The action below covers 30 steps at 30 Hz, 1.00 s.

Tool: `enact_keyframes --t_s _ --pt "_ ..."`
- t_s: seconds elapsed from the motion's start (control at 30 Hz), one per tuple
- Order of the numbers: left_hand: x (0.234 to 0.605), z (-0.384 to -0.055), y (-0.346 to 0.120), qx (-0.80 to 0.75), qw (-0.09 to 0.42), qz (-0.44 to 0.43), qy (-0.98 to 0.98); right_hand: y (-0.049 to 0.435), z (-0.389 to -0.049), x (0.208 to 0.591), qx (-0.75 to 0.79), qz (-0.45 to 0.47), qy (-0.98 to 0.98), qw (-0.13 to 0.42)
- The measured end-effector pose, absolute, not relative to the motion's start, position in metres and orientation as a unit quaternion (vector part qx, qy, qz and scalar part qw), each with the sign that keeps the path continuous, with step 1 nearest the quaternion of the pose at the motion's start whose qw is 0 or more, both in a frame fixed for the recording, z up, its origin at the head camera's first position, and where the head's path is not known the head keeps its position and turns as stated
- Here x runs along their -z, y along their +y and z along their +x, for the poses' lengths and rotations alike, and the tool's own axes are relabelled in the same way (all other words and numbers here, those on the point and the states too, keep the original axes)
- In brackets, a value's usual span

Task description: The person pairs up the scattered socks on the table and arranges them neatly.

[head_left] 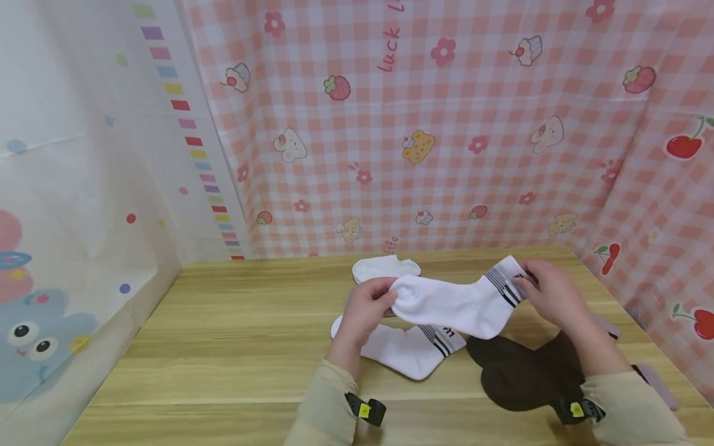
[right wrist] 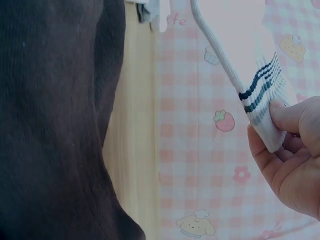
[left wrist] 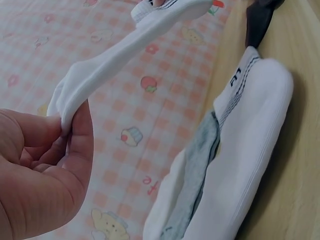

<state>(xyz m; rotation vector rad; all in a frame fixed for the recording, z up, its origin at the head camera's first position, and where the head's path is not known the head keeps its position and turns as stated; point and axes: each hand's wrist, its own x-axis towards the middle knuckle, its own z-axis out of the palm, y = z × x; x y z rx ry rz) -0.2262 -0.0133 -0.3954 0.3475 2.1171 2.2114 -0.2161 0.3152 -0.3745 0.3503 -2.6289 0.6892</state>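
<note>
A white sock (head_left: 446, 303) with dark stripes at its cuff is stretched out above the table between both hands. My left hand (head_left: 365, 310) pinches its toe end between thumb and fingers. At the other end, my right hand (head_left: 552, 294) grips the striped cuff, as the right wrist view also shows on the sock (right wrist: 250, 65). Below it lies a matching white striped sock (head_left: 409, 353), flat on the wood. Dark brown socks (head_left: 519, 371) lie beneath my right forearm, partly covered by it.
A short white sock (head_left: 385, 267) lies toward the back of the wooden table (head_left: 223, 347). Beside it a grey sock (left wrist: 192, 170) shows in the left wrist view. Pale sock ends (head_left: 658, 384) poke out right of my right sleeve. A checked pink cloth (head_left: 362, 124) hangs behind the table.
</note>
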Motion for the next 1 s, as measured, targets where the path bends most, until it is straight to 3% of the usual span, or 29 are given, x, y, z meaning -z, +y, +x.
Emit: enact_keyframes --t_s 1.0 --pt "0.405 -0.229 -0.068 -0.678 0.035 0.081 0.730 0.272 -0.209 0.387 -0.277 0.184 -0.931 0.150"
